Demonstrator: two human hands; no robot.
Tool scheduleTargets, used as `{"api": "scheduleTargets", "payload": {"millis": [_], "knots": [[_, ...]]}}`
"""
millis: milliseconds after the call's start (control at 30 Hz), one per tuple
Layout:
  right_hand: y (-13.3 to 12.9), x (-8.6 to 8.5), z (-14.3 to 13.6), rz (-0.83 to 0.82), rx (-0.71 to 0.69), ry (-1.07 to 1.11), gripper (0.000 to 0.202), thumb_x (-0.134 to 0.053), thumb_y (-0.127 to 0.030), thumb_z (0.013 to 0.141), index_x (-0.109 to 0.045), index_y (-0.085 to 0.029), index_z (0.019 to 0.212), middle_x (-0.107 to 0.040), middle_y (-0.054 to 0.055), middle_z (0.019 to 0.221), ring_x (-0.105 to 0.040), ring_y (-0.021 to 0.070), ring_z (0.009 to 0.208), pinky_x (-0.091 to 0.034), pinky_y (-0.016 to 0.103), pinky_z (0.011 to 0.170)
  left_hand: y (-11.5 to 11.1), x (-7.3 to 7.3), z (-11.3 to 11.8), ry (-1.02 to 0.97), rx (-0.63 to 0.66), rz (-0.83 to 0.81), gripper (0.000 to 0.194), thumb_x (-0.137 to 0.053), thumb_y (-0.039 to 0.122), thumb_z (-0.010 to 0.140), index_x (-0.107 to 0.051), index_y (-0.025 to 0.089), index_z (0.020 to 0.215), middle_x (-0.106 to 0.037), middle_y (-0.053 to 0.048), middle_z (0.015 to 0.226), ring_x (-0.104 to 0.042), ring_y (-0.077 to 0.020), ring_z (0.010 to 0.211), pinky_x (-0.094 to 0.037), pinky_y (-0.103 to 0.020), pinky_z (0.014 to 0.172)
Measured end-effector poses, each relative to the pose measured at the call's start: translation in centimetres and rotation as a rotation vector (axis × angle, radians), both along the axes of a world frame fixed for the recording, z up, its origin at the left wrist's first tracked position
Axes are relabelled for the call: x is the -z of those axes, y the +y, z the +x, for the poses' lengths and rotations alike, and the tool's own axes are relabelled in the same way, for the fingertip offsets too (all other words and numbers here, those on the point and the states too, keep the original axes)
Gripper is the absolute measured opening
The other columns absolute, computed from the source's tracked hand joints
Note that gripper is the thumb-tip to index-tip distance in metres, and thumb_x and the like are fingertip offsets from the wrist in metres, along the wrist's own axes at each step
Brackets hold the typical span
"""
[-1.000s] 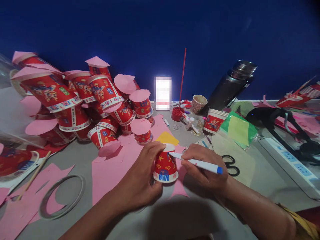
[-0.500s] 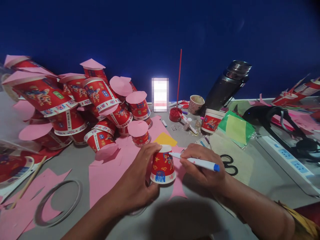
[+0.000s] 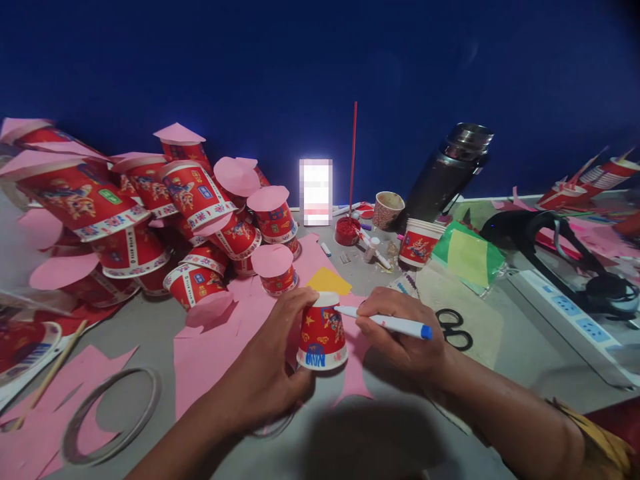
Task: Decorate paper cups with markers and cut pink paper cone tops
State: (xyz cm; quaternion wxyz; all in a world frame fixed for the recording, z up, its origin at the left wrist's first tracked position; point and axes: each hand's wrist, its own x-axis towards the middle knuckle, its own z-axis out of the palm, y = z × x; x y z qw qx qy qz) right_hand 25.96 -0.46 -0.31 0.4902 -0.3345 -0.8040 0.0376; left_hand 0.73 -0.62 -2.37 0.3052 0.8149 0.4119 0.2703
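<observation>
My left hand (image 3: 273, 353) grips an upside-down red paper cup (image 3: 326, 333), index finger on its white base and thumb low on its side. Blue marks show near the cup's rim and below its base. In my right hand (image 3: 400, 327) is a white marker (image 3: 393, 323) with a blue end, its tip at the upper right side of the cup. Pink paper (image 3: 215, 360) lies under and behind the cup, with a yellow piece of paper (image 3: 329, 283) just beyond it.
Red cups with pink paper tops (image 3: 190, 193) are heaped at the left. A roll of tape (image 3: 75, 427) lies front left. To the right are black scissors (image 3: 454, 329), a dark flask (image 3: 445, 177), stacked paper cups (image 3: 420, 241) and a white power strip (image 3: 570, 327).
The whole view has shifted slightly, so things appear a little further left. My hands keep the same hold on the cup and marker.
</observation>
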Motion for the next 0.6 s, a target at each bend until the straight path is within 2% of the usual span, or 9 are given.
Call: {"api": "scheduleTargets", "payload": {"millis": [233, 600], "knots": [[0.02, -0.2, 0.14, 0.004, 0.004, 0.015, 0.01, -0.064, -0.014, 0.102, -0.069, -0.022, 0.098, -0.08, 0.003, 0.08, -0.077, 0.017, 0.071, -0.059, 0.027, 0.066, 0.06, -0.41, 0.22, -0.024, 0.006, 0.013, 0.092, -0.064, 0.003, 0.075, -0.033, 0.034, 0.156, -0.05, -0.01, 0.16, -0.051, -0.0334, 0.151, -0.045, -0.057, 0.127], [0.1, -0.21, 0.22, -0.016, -0.01, -0.017, 0.013, -0.063, -0.012, 0.1, -0.07, -0.022, 0.099, -0.08, 0.004, 0.08, -0.077, 0.0188, 0.07, -0.061, 0.029, 0.067, 0.06, -0.06, 0.02, -0.022, 0.001, 0.006, 0.093, -0.065, 0.003, 0.073, -0.035, 0.031, 0.156, -0.049, -0.013, 0.162, -0.049, -0.0358, 0.153, -0.044, -0.059, 0.128]]}}
